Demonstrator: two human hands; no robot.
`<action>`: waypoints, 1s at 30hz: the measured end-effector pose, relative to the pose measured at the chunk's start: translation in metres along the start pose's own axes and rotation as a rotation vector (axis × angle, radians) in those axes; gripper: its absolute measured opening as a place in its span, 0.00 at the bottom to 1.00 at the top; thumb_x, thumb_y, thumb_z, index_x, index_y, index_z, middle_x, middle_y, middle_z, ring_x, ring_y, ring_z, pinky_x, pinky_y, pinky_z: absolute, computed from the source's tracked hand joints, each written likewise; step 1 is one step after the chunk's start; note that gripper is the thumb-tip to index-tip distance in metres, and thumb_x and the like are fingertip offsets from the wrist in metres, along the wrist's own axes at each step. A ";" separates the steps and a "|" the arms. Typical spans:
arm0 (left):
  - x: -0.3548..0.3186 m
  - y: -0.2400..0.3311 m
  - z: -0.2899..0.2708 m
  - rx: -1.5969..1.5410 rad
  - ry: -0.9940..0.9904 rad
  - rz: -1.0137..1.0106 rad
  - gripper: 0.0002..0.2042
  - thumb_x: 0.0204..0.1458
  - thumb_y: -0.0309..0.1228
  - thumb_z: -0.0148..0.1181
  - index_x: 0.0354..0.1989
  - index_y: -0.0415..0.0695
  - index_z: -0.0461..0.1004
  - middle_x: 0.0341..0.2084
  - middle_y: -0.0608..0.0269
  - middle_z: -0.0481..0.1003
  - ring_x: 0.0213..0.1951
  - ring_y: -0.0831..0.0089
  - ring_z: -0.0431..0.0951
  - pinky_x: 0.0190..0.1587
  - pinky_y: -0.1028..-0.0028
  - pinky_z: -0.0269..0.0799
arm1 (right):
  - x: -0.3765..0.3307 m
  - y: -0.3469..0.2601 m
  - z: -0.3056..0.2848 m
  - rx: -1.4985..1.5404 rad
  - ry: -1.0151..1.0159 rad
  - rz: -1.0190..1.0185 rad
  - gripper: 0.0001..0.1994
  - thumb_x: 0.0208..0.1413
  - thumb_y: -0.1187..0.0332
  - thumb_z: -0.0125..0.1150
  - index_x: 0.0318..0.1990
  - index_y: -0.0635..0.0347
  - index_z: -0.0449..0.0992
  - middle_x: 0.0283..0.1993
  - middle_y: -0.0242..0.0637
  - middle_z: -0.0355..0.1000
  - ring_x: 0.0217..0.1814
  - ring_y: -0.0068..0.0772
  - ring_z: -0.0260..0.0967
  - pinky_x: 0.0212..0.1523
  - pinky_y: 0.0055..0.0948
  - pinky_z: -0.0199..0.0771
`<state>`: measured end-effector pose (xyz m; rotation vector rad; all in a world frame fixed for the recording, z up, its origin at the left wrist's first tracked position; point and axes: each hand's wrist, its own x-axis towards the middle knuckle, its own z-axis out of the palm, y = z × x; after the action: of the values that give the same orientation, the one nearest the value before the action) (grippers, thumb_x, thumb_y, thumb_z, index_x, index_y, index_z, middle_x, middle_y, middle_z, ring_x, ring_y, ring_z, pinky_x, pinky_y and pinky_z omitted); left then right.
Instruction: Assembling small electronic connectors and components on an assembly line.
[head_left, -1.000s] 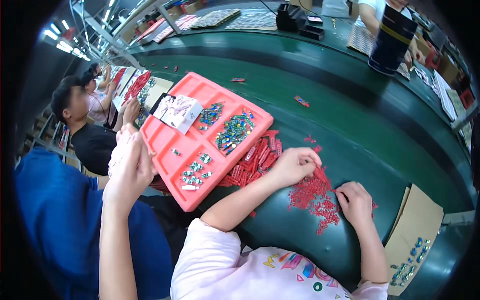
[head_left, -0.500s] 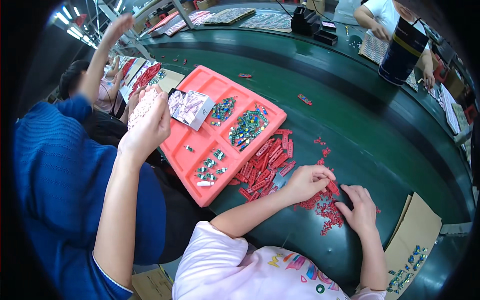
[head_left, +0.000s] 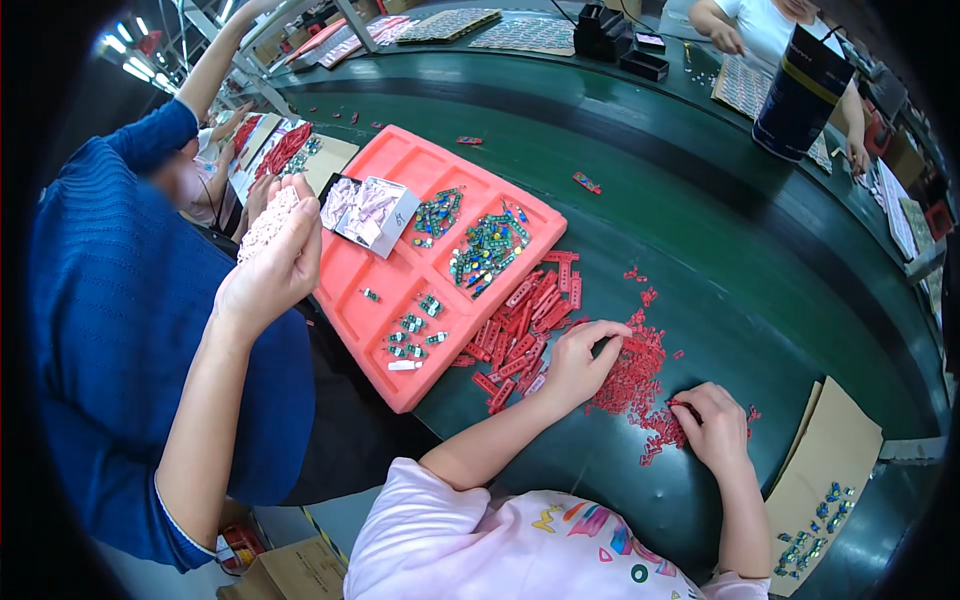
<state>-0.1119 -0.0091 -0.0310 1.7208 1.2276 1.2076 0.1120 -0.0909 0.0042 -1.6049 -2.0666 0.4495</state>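
Observation:
My left hand (head_left: 585,365) rests at the left side of a heap of small red plastic pieces (head_left: 635,378). Its thumb and forefinger are drawn together over the heap; what lies between the tips blends with the red behind. At the heap's right lower edge, my right hand (head_left: 713,425) has its fingers curled, pinching what looks like a small red plastic piece (head_left: 676,404). Left of my left hand lies a pile of longer red plastic casings (head_left: 520,335), against the pink compartment tray (head_left: 455,345).
Small green circuit boards (head_left: 487,245) and a white box of pale pieces (head_left: 385,225) sit in the tray. A co-worker in blue (head_left: 170,330) holds pale bits in a cupped hand (head_left: 270,250). Cardboard (head_left: 825,440) lies at right; a dark canister (head_left: 800,95) stands beyond the belt (head_left: 690,230).
My left hand has moved left, and the red casing it held no longer shows clearly. My right hand's fingers have curled in. The co-worker's cupped hand has shifted left and down.

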 end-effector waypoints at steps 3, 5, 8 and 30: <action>-0.006 -0.004 0.006 0.037 -0.115 -0.049 0.07 0.52 0.21 0.59 0.38 0.40 0.80 0.32 0.64 0.80 0.29 0.74 0.74 0.34 0.77 0.69 | -0.006 0.002 0.000 0.025 0.093 0.059 0.06 0.47 0.75 0.66 0.34 0.58 0.80 0.34 0.32 0.74 0.34 0.35 0.72 0.37 0.30 0.73; -0.009 0.000 0.013 0.015 -0.118 -0.039 0.07 0.51 0.21 0.59 0.38 0.41 0.80 0.30 0.65 0.79 0.28 0.73 0.73 0.33 0.76 0.69 | -0.008 0.005 0.000 0.035 0.091 0.073 0.06 0.47 0.75 0.66 0.34 0.58 0.80 0.34 0.32 0.75 0.34 0.35 0.72 0.37 0.30 0.73; -0.012 0.007 0.024 -0.048 -0.120 -0.009 0.07 0.50 0.23 0.59 0.37 0.45 0.81 0.24 0.66 0.77 0.25 0.69 0.71 0.33 0.72 0.69 | -0.009 0.009 0.000 0.068 0.080 0.107 0.07 0.46 0.76 0.67 0.34 0.58 0.80 0.34 0.32 0.75 0.34 0.35 0.72 0.37 0.30 0.73; -0.015 0.010 0.023 -0.147 -0.100 -0.040 0.09 0.51 0.22 0.60 0.40 0.45 0.81 0.33 0.64 0.79 0.27 0.74 0.72 0.29 0.76 0.67 | 0.004 0.006 0.005 0.108 0.019 0.113 0.06 0.45 0.79 0.65 0.32 0.61 0.80 0.31 0.34 0.72 0.30 0.35 0.68 0.33 0.29 0.71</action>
<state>-0.0893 -0.0268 -0.0341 1.6210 1.0816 1.1450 0.1133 -0.0858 -0.0026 -1.6601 -1.9106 0.5725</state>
